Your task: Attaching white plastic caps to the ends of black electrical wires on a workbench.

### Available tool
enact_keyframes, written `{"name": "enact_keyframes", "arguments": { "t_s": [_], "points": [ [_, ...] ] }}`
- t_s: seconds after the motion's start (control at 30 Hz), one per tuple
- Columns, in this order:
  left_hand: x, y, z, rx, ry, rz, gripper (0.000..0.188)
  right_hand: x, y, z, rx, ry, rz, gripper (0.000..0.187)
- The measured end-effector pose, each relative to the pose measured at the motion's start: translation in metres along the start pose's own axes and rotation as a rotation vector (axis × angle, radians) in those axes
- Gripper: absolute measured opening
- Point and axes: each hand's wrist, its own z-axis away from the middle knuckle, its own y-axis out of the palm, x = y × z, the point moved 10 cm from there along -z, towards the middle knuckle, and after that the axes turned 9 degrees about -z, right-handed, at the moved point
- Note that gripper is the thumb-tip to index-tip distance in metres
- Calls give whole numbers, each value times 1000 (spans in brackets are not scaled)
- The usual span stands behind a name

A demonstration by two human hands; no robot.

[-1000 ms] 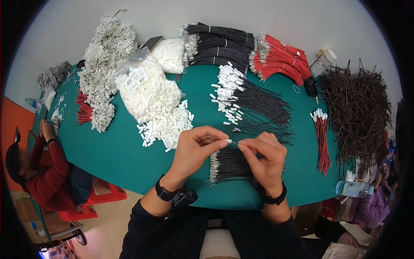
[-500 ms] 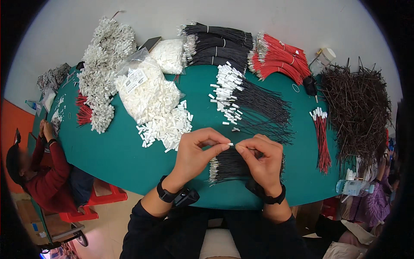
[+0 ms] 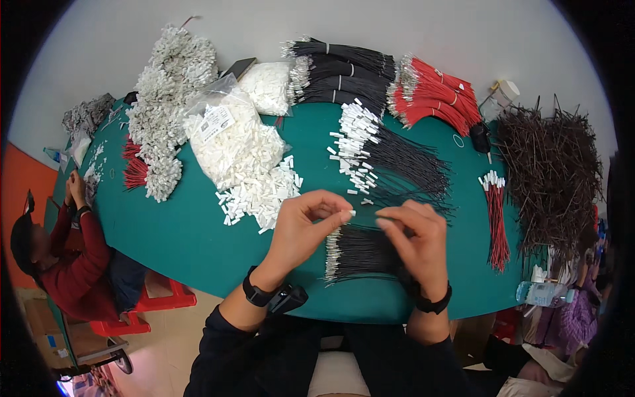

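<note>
My left hand (image 3: pixel 309 221) pinches a small white plastic connector housing (image 3: pixel 351 213) between thumb and forefinger. My right hand (image 3: pixel 418 239) is a short way to its right, thumb and forefinger nearly together. Its fingertips are slightly blurred, and whatever they hold does not show. Below both hands lies a bundle of black wires (image 3: pixel 364 255) with metal crimped ends at the left. Beyond them is a spread pile of black wires (image 3: pixel 413 162) with white housings (image 3: pixel 359 126) on their left ends. Loose white housings (image 3: pixel 261 198) spill from a clear plastic bag (image 3: pixel 225 142) at the left.
Tied black wire bundles (image 3: pixel 344 69) and red wire bundles (image 3: pixel 436 92) line the back. At the right are a small red wire bundle (image 3: pixel 496 221), a dark brown wire heap (image 3: pixel 549 172) and a plastic bottle (image 3: pixel 544 294). A person (image 3: pixel 69 264) sits at far left.
My right hand has moved a little right, away from the housing, opening a gap between the fingertips of both hands. My left hand keeps the housing. The view has shifted slightly.
</note>
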Motion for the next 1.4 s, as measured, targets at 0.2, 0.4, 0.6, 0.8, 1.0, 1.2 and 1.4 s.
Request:
{"name": "enact_keyframes", "arguments": {
  "t_s": [0.2, 0.4, 0.6, 0.8, 1.0, 1.2, 1.4],
  "points": [
    [-25, -39, -28, -216, 260, -386, 25, -15, -16, -8, -144, -132, 460, 19],
    [0, -64, -37, -251, 261, -1250, 22, -38, 33, 14, 256, -9, 178, 20],
    [12, -59, -46, -252, 222, -1365, 23, -36, 74, 27, 441, 8, 227, 9],
    [9, -60, -45, -232, 241, -1286, 23, -29, 69, 22, 408, -39, 143, 6],
    [-16, -53, -25, -193, 119, -667, 18, -22, 50, 15, 244, 220, -454, 6],
    [-6, -15, -7, -69, 83, 139, 14, -15, 14, 9, -51, 127, -329, 16],
    [20, -6, -8, -18, -51, 392, 13, -8, 4, 8, -131, 76, -227, 20]
  ]
}}
